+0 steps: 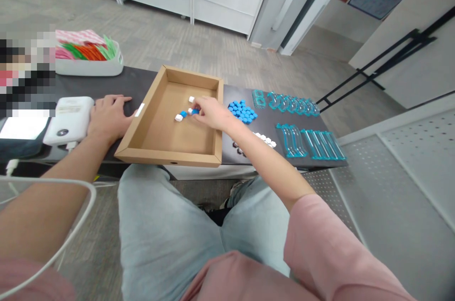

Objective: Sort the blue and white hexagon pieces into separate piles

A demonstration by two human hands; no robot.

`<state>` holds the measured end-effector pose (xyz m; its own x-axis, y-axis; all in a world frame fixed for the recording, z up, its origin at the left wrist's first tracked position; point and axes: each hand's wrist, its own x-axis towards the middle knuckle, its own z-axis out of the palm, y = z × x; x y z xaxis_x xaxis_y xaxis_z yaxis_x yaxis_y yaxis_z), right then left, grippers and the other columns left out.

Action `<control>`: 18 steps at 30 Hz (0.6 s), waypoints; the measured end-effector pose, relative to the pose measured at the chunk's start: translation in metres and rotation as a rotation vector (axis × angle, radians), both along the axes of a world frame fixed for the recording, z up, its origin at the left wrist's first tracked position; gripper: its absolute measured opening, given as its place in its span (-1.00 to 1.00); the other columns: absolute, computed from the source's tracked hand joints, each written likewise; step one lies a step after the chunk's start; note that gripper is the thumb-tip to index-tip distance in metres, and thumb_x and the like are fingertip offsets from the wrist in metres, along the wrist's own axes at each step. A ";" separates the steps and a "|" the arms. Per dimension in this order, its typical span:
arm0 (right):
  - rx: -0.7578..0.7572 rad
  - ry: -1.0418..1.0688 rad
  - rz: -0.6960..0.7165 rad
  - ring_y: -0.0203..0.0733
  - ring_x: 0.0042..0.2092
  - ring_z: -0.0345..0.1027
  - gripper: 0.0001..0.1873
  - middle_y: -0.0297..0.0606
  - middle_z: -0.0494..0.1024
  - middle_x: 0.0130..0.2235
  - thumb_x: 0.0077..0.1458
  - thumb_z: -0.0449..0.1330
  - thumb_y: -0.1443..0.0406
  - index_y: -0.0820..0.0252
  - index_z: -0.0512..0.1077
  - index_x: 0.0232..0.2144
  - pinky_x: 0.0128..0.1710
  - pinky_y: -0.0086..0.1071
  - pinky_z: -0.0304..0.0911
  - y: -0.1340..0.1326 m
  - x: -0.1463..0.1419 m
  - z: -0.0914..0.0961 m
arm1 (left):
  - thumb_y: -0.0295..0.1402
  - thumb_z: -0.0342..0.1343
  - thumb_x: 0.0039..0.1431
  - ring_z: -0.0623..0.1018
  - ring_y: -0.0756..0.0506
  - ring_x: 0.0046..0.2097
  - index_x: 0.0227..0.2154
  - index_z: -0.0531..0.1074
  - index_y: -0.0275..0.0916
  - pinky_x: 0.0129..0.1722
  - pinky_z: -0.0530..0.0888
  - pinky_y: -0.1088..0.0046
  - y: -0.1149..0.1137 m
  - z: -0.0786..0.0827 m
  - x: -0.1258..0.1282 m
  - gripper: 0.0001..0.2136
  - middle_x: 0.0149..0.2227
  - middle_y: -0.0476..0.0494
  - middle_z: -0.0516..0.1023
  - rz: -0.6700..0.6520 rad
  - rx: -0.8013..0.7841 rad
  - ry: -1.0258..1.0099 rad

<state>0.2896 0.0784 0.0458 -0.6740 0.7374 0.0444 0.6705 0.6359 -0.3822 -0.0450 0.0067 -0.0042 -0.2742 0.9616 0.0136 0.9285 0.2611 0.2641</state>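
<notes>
My right hand [210, 112] reaches over the side of a shallow cardboard box [167, 142], its fingers closed around a small blue block [195, 112] near the box floor. By those fingers lie a white block [191, 99] and, a little to the left, another white block [178, 118] touching a second blue block [183, 114]. My left hand [108, 118] rests on the black table with its fingers apart. It sits between a white power bank [69, 118] and the left wall of the box, holding nothing.
Right of the box lie a heap of blue blocks [242, 112] and white blocks [266, 140] partly behind my forearm. Farther right are clear teal curved pieces [293, 104] and straight pieces [327, 144]. A white basket [88, 68] of coloured strips stands back left. A white cable [93, 192] loops over my left arm.
</notes>
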 end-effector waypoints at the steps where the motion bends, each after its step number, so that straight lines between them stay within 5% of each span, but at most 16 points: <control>1: 0.022 0.060 -0.025 0.00 0.04 0.62 -0.74 -0.08 0.69 0.14 0.37 0.29 0.37 0.15 0.60 0.08 0.13 -0.18 0.46 0.005 0.017 0.003 | 0.15 -0.11 0.46 0.27 -0.60 0.55 0.55 0.40 -0.37 0.57 0.26 -0.27 0.000 -0.001 -0.001 -0.16 0.59 -0.58 0.31 0.003 0.002 -0.002; 5: 0.069 0.148 -0.231 -0.03 -0.06 0.65 -0.66 -0.07 0.69 0.13 0.28 0.33 0.38 0.15 0.60 0.09 0.18 -0.09 0.51 0.025 0.110 0.015 | 0.15 -0.13 0.46 0.28 -0.62 0.54 0.54 0.42 -0.36 0.55 0.28 -0.29 0.000 -0.001 0.000 -0.16 0.59 -0.59 0.32 -0.003 0.018 0.006; 9: -0.038 0.062 -0.456 0.04 -0.06 0.68 -0.53 -0.01 0.75 0.09 0.16 0.38 0.40 0.20 0.59 0.14 0.14 -0.01 0.59 0.029 0.189 0.010 | 0.11 -0.13 0.41 0.29 -0.66 0.53 0.54 0.40 -0.44 0.53 0.29 -0.34 -0.001 0.003 0.002 -0.13 0.59 -0.64 0.31 -0.006 0.006 0.015; 12: -0.127 -0.004 -0.539 0.14 -0.01 0.70 -0.43 0.02 0.76 0.05 0.14 0.41 0.40 0.27 0.59 0.21 0.19 0.08 0.61 0.020 0.212 -0.004 | 0.14 -0.14 0.39 0.30 -0.65 0.53 0.54 0.40 -0.45 0.55 0.29 -0.31 -0.001 0.005 0.004 -0.10 0.58 -0.66 0.32 -0.009 -0.006 0.023; 18: -0.221 0.028 -0.534 0.20 0.05 0.73 -0.24 -0.01 0.75 0.08 0.11 0.45 0.42 0.20 0.56 0.38 0.27 0.23 0.61 0.014 0.213 -0.030 | 0.15 -0.12 0.37 0.31 -0.67 0.52 0.54 0.40 -0.42 0.53 0.31 -0.32 0.001 0.002 0.000 -0.09 0.58 -0.64 0.33 0.004 -0.010 0.026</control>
